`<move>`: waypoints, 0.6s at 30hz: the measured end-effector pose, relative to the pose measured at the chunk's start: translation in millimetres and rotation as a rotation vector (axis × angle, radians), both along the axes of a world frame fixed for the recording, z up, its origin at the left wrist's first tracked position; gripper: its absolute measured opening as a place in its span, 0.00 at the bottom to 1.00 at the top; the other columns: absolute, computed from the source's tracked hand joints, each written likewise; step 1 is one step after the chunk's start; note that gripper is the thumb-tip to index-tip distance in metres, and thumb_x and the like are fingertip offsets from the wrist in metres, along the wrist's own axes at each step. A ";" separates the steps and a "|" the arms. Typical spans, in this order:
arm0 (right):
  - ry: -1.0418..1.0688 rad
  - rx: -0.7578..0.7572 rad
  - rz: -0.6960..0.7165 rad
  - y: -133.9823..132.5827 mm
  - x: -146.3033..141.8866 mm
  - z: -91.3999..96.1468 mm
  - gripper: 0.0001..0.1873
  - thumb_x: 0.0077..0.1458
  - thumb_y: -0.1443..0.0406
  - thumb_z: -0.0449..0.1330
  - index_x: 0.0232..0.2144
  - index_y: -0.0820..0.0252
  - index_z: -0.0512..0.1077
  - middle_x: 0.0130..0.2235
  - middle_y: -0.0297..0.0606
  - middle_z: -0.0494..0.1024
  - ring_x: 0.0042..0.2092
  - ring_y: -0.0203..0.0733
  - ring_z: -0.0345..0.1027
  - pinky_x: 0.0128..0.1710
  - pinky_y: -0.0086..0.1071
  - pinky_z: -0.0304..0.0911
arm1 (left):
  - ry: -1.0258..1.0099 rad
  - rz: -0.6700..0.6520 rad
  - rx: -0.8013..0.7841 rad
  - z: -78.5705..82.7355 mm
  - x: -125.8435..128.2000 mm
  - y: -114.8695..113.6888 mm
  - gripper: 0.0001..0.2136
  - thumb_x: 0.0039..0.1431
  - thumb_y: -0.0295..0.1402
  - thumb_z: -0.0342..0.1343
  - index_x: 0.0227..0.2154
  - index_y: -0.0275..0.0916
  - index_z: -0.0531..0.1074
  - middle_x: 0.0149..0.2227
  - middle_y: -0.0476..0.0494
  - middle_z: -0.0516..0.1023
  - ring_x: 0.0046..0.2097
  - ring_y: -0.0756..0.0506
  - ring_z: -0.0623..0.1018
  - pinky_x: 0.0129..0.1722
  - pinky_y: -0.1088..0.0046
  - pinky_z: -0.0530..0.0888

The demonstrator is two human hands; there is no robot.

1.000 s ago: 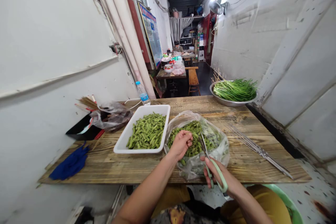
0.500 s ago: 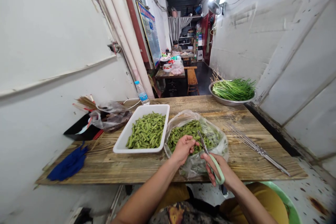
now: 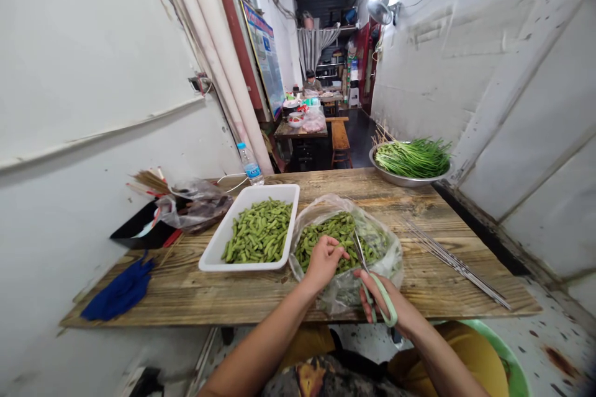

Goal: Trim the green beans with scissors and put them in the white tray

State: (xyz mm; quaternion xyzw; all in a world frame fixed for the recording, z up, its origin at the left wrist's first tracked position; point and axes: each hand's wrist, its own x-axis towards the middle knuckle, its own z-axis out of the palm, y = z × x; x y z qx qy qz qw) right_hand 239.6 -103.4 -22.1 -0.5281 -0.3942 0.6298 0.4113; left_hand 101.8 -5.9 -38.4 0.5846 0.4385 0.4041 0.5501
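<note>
An open clear plastic bag (image 3: pixel 347 290) lies on the plank table (image 3: pixel 447 279), holding green soybean pods (image 3: pixel 326 242). My left hand (image 3: pixel 323 263) is over the pods, its fingertips pinched together on what looks like a single pod. My right hand (image 3: pixel 384 301) grips scissors with pale green handles (image 3: pixel 380 301), their metal blades (image 3: pixel 359 253) pointing up into the bag beside my left fingers. To the left of the bag, a white rectangular tray (image 3: pixel 246 265) is heaped with more green pods (image 3: pixel 257 232).
A steel basin of long green chives (image 3: pixel 412 159) stands at the back right, with thin metal skewers (image 3: pixel 456 265) lying at the right. A blue cloth (image 3: pixel 118 290), a crumpled bag (image 3: pixel 200 205) and a water bottle (image 3: pixel 250 164) are on the left. A seated person (image 3: pixel 311 82) is far down the corridor.
My left hand has shifted slightly lower over the pods, and the scissors have moved a little with my right hand. The view has tilted slightly.
</note>
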 end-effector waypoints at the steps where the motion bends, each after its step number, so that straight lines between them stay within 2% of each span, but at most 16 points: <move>1: -0.011 -0.003 -0.005 0.6 0.3 -1.1 0.23 0.51 0.44 0.51 0.25 0.58 0.60 0.20 0.26 0.65 0.16 0.30 0.57 0.14 0.24 0.57 | -0.005 -0.004 -0.001 0.4 1.1 -1.0 0.10 0.53 0.37 0.53 0.32 0.38 0.59 0.25 0.49 0.76 0.16 0.56 0.60 0.19 0.80 0.54; 7: -0.097 0.030 0.009 2.0 1.0 -5.1 0.24 0.52 0.44 0.49 0.22 0.59 0.60 0.15 0.24 0.62 0.14 0.29 0.56 0.12 0.22 0.53 | -0.015 0.014 0.001 5.2 5.4 -7.9 0.12 0.50 0.38 0.56 0.32 0.37 0.61 0.23 0.48 0.76 0.18 0.55 0.66 0.21 0.80 0.58; 11: -0.049 0.036 -0.022 3.4 0.3 -5.4 0.22 0.49 0.45 0.54 0.25 0.58 0.60 0.16 0.22 0.62 0.12 0.27 0.53 0.08 0.22 0.51 | -0.025 0.007 -0.009 12.1 3.7 -9.0 0.12 0.48 0.38 0.57 0.30 0.36 0.63 0.22 0.48 0.75 0.19 0.54 0.66 0.21 0.80 0.58; 14: 0.000 -0.007 -0.060 3.2 3.5 -3.8 0.22 0.47 0.45 0.56 0.28 0.58 0.61 0.16 0.22 0.61 0.11 0.27 0.51 0.07 0.22 0.51 | -0.047 0.027 -0.016 18.7 -2.9 -0.2 0.11 0.46 0.36 0.58 0.29 0.36 0.64 0.22 0.48 0.74 0.19 0.55 0.65 0.21 0.80 0.58; 18: 0.066 -0.013 -0.104 -3.8 14.2 -4.8 0.22 0.45 0.47 0.58 0.30 0.58 0.63 0.17 0.23 0.63 0.13 0.27 0.54 0.09 0.21 0.53 | -0.088 0.161 -0.042 23.1 -15.9 21.8 0.09 0.44 0.33 0.58 0.27 0.37 0.65 0.19 0.54 0.69 0.18 0.56 0.62 0.20 0.80 0.57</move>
